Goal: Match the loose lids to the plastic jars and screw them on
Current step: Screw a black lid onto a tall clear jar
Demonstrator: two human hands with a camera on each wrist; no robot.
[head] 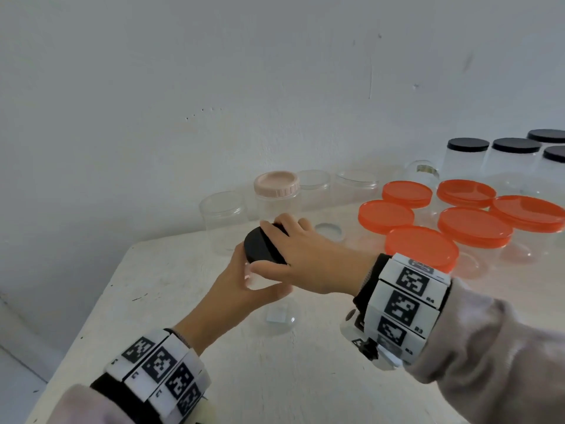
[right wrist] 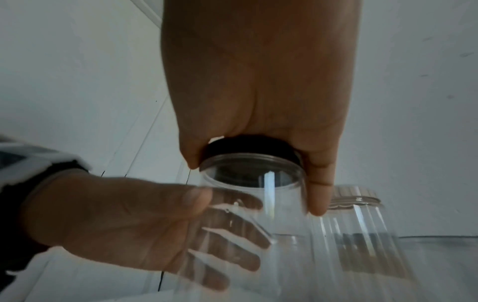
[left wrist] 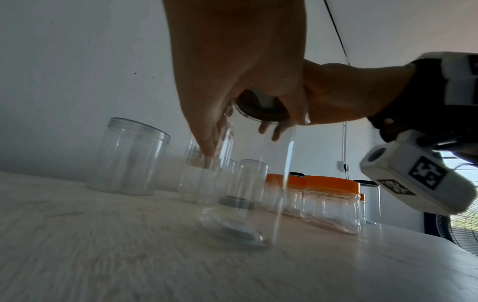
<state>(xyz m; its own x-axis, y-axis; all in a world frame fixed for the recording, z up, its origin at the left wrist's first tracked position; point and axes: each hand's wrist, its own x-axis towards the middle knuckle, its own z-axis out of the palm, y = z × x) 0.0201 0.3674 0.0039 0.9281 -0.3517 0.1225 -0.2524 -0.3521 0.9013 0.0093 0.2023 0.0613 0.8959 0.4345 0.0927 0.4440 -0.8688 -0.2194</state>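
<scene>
the right hand is gripping a black lid from above, fingers curling round its rim, seating it on the mouth of a clear plastic jar that is standing upright on the white table. the left hand is wrapping its fingers round the jar's body, steadying it. the lid is looking only partly threaded, so this jar is probably mid-tightening. the task is looking well advanced: six orange-lidded jars, black-lidded jars and one pink-lidded jar are already standing capped. at least three open jars are waiting by the wall, and a clear lid is lying loose near them. the scuffed table is sitting against a pale, marked wall.
</scene>
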